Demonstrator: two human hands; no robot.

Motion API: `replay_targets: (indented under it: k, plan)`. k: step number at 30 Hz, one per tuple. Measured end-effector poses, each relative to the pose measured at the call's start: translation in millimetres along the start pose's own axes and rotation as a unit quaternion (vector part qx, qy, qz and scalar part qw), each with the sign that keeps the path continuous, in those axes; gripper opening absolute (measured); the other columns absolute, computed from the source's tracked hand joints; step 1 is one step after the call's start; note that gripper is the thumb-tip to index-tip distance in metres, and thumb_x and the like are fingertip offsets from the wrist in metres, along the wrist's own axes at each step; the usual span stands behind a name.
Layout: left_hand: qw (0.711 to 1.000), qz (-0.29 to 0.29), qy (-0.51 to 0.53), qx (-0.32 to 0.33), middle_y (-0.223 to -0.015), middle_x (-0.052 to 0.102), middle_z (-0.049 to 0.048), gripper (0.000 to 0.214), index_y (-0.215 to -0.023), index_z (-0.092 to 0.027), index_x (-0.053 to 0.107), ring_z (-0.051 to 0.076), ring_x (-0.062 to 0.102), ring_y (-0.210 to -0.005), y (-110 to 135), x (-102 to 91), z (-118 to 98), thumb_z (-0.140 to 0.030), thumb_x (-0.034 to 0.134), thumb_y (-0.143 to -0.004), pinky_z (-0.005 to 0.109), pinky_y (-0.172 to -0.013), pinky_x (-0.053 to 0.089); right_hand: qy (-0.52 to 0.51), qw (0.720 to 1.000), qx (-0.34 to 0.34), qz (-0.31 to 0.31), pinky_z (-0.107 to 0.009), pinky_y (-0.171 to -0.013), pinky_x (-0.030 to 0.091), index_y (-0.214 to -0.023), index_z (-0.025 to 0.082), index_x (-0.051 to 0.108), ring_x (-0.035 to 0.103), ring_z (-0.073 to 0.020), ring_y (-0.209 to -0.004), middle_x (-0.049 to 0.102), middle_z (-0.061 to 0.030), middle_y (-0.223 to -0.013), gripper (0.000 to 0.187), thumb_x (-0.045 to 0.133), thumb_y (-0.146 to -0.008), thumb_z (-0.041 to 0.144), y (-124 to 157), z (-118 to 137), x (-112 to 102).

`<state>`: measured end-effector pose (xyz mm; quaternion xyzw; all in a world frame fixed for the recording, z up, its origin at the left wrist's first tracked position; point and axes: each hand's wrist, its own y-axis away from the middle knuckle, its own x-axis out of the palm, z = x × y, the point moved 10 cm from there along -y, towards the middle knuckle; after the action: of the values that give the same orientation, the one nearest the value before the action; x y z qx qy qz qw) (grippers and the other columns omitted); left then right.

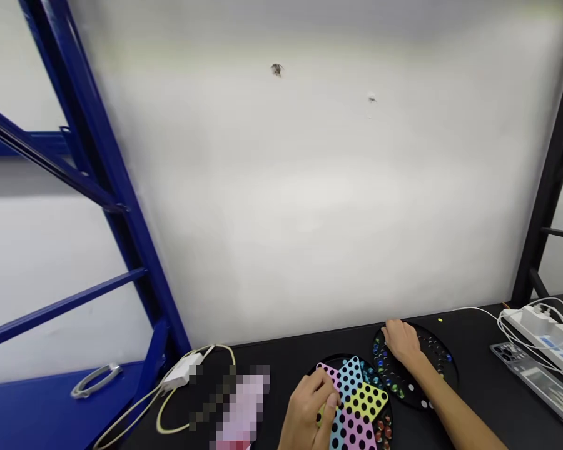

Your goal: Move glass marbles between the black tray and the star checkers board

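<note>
A star-shaped game board in pink, blue and yellow, covered with black dots or holes, lies over a round black tray. Red and teal glass marbles show around its edge. My left hand is at the board's left side, thumb and fingers curled together; what they hold, if anything, is hidden. My right hand reaches into a second round black tray at its far left rim. Its fingers are bent down and closed among green and blue marbles; their tips are hidden.
White cables and a power strip lie at the right beside a phone-like clear case. On the left are a white adapter with a cable, a blurred pink item and a blue metal frame. A white wall stands behind.
</note>
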<state>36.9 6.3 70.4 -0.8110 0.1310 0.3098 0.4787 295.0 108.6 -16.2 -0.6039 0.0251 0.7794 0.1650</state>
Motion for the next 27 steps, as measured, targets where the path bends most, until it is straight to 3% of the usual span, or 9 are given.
replay_targets:
  k: [4, 9, 12, 14, 16, 19, 22, 25, 27]
  plan:
    - [1.0, 0.0, 0.007, 0.005, -0.074, 0.057, 0.0004, 0.034, -0.076, -0.022, 0.052, 0.015, 0.052, -0.066, -3, -1.0, -5, -0.022, 0.03, -0.102, 0.029, -0.062, 0.037, -0.184, 0.982, 0.038, -0.016, -0.029, -0.066, 0.046, -0.078, 0.019, 0.061, 0.066, -0.0215, -0.074, 0.067, -0.0078, -0.075, 0.028, 0.045, -0.093, 0.036, -1, -15, -12]
    - [1.0, 0.009, 0.01, 0.003, -0.075, 0.057, 0.0016, 0.036, -0.076, -0.022, 0.052, 0.016, 0.052, -0.067, -1, 4.1, -7, -0.025, 0.03, -0.103, 0.03, -0.062, 0.037, -0.388, 0.919, 0.063, -0.024, -0.025, -0.043, 0.036, -0.08, 0.022, 0.052, 0.043, -0.0124, -0.045, 0.052, 0.0013, -0.063, 0.038, 0.023, -0.094, 0.042, 9, -54, -45]
    - [1.0, 0.011, 0.013, 0.002, -0.075, 0.057, 0.0022, 0.037, -0.075, -0.022, 0.052, 0.016, 0.052, -0.067, 1, 5.3, -7, -0.025, 0.029, -0.103, 0.03, -0.062, 0.037, -0.442, 0.894, 0.07, -0.017, -0.024, -0.041, 0.028, -0.07, 0.023, 0.048, 0.031, -0.0102, -0.041, 0.042, 0.0051, -0.055, 0.039, 0.034, -0.09, 0.054, 30, -80, -54]
    - [1.0, 0.014, 0.01, 0.001, -0.075, 0.057, 0.0023, 0.038, -0.074, -0.021, 0.052, 0.017, 0.052, -0.067, 0, 5.7, -8, -0.025, 0.029, -0.103, 0.03, -0.062, 0.037, -0.425, 0.902, 0.072, -0.006, -0.025, -0.044, 0.026, -0.062, 0.023, 0.046, 0.031, -0.0108, -0.043, 0.038, 0.006, -0.049, 0.041, 0.048, -0.085, 0.057, 48, -95, -51]
    - [1.0, 0.012, 0.007, 0.004, -0.074, 0.057, 0.0021, 0.037, -0.074, -0.021, 0.053, 0.016, 0.053, -0.067, 0, 5.1, -9, -0.024, 0.029, -0.103, 0.03, -0.062, 0.037, -0.333, 0.941, 0.063, -0.004, -0.026, -0.05, 0.028, -0.061, 0.023, 0.049, 0.042, -0.0144, -0.049, 0.046, 0.0026, -0.051, 0.037, 0.055, -0.084, 0.051, 65, -106, -45]
    - [1.0, 0.004, 0.003, 0.011, -0.075, 0.058, 0.0015, 0.036, -0.075, -0.021, 0.054, 0.016, 0.053, -0.067, -3, 1.6, -12, -0.022, 0.03, -0.102, 0.03, -0.061, 0.038, -0.11, 0.994, 0.021, 0.0, -0.03, -0.059, 0.031, -0.078, 0.024, 0.055, 0.058, -0.0218, -0.064, 0.064, -0.0038, -0.069, 0.023, 0.046, -0.092, 0.039, 87, -109, -34]
    - [1.0, -0.002, 0.0, 0.007, -0.075, 0.058, 0.0009, 0.036, -0.076, -0.021, 0.054, 0.015, 0.053, -0.066, -7, -4.2, -13, -0.02, 0.03, -0.102, 0.03, -0.062, 0.038, 0.028, 0.999, -0.021, 0.02, -0.032, -0.06, 0.03, -0.092, 0.024, 0.056, 0.062, -0.0255, -0.064, 0.066, -0.0073, -0.072, 0.019, 0.041, -0.094, 0.034, 99, -102, -20]
    - [1.0, -0.009, -0.003, -0.012, -0.075, 0.057, 0.0007, 0.037, -0.074, -0.021, 0.053, 0.015, 0.053, -0.066, -8, -10.2, -8, -0.02, 0.029, -0.102, 0.029, -0.063, 0.038, 0.003, 0.999, -0.028, 0.022, -0.031, -0.06, 0.03, -0.087, 0.023, 0.055, 0.06, -0.0238, -0.062, 0.061, -0.0049, -0.067, 0.014, 0.048, -0.091, 0.034, 97, -96, -20]
    - [1.0, -0.008, -0.006, -0.021, -0.076, 0.058, 0.001, 0.037, -0.074, -0.021, 0.053, 0.015, 0.054, -0.068, -8, -11.1, -3, -0.021, 0.029, -0.102, 0.029, -0.064, 0.039, -0.131, 0.991, -0.014, 0.033, -0.028, -0.057, 0.03, -0.075, 0.023, 0.05, 0.054, -0.0191, -0.057, 0.054, -0.001, -0.062, 0.021, 0.05, -0.089, 0.039, 90, -93, -24]
